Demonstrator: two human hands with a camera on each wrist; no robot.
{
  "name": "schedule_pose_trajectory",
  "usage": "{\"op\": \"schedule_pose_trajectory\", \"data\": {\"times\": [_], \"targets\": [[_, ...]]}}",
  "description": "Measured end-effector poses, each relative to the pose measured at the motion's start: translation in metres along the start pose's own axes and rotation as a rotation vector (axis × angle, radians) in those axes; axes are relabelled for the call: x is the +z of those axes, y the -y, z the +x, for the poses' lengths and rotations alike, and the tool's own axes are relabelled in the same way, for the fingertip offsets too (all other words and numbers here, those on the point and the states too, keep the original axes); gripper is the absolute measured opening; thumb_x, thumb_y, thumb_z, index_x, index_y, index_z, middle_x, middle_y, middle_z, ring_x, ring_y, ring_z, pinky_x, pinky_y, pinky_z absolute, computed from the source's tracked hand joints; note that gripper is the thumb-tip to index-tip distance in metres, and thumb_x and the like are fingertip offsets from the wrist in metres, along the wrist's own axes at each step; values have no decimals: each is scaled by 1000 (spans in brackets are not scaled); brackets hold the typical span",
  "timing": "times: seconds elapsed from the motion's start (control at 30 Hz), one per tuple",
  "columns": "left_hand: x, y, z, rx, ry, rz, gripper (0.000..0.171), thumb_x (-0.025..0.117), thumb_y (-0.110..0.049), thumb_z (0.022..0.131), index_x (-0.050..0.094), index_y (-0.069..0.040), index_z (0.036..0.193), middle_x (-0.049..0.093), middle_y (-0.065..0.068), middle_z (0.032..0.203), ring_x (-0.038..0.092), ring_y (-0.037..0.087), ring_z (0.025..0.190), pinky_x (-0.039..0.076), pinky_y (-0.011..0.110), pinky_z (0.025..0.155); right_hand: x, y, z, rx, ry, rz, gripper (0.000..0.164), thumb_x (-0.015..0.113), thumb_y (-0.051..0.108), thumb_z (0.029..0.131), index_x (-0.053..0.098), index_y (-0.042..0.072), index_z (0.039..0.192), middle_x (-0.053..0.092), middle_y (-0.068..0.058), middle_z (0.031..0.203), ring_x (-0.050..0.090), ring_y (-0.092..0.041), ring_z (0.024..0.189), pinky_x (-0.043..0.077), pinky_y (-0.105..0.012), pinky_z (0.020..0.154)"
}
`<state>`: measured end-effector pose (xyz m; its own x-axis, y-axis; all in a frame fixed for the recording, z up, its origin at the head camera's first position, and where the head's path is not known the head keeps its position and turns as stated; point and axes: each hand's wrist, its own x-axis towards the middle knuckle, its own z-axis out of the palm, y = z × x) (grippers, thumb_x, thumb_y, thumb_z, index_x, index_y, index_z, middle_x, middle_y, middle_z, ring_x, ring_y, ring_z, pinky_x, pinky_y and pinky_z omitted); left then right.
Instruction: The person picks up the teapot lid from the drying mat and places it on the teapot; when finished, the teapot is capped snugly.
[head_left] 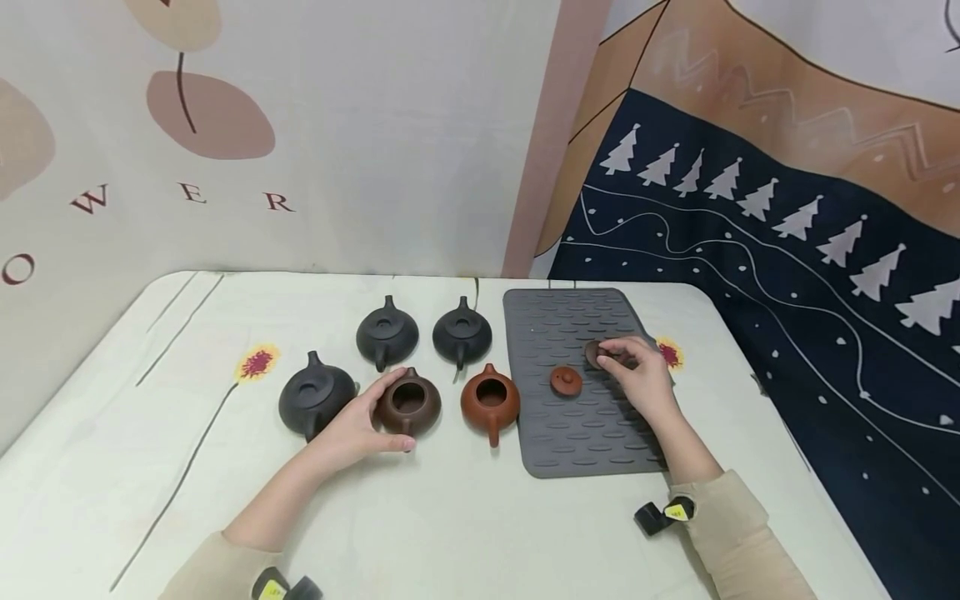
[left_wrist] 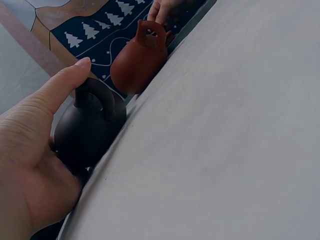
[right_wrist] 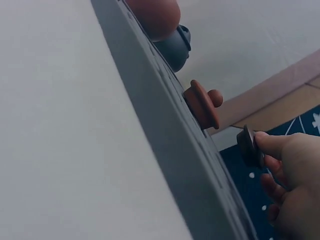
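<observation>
A dark brown teapot (head_left: 427, 407) with an open top stands on the table, and my left hand (head_left: 362, 427) holds it from the left, thumb by the handle. In the left wrist view the thumb lies at the top of the handle of this teapot (left_wrist: 90, 130); the other fingers are partly hidden behind the body. My right hand (head_left: 643, 377) pinches a small dark brown lid (head_left: 592, 355) over the grey mat. A reddish-brown lid (right_wrist: 201, 105) lies on the mat, knob up, just left of that hand. The lidless reddish-brown teapot (head_left: 491, 417) stands between the brown teapot and the mat.
Black lidded teapots stand at the back (head_left: 387, 333), beside it (head_left: 462, 335), and left of my left hand (head_left: 311, 396). The ribbed grey mat (head_left: 570, 454) covers the table's right part. Printed curtains hang behind the white table (head_left: 450, 533).
</observation>
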<state>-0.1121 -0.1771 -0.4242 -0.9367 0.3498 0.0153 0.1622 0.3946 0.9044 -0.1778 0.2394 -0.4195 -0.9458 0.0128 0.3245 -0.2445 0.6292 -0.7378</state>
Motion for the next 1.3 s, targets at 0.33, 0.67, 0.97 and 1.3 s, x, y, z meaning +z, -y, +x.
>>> {"op": "schedule_pose_trajectory", "data": {"times": [0.33, 0.67, 0.97, 1.3], "targets": [[-1, -1, 0, -4, 1, 9, 101, 88, -23, 68, 30, -11, 150, 32, 12, 151, 30, 29, 136, 23, 52, 107, -7, 23, -5, -54, 61, 16, 18, 74, 15, 86, 72, 8, 102, 64, -5, 103, 54, -18, 84, 45, -29, 66], [-1, -1, 1, -12, 3, 32, 100, 88, -25, 69, 30, -12, 150, 35, 13, 149, 32, 31, 135, 25, 52, 106, -11, 51, -10, -95, 162, 81, 16, 73, 13, 87, 72, 9, 102, 64, -3, 104, 53, -19, 88, 45, -29, 65], [-1, 1, 2, -12, 11, 19, 99, 87, -24, 70, 30, -12, 150, 33, 12, 150, 31, 30, 135, 24, 52, 106, -10, 78, -12, -143, 201, 126, 16, 73, 10, 86, 72, 9, 101, 64, -3, 104, 52, -20, 88, 45, -33, 68], [-2, 0, 2, -12, 14, 6, 100, 87, -22, 69, 29, -11, 150, 32, 13, 150, 30, 30, 135, 23, 52, 106, 1, 106, -10, -152, 265, 162, 15, 73, 12, 86, 73, 12, 101, 63, 1, 105, 50, -18, 89, 43, -36, 66]]}}
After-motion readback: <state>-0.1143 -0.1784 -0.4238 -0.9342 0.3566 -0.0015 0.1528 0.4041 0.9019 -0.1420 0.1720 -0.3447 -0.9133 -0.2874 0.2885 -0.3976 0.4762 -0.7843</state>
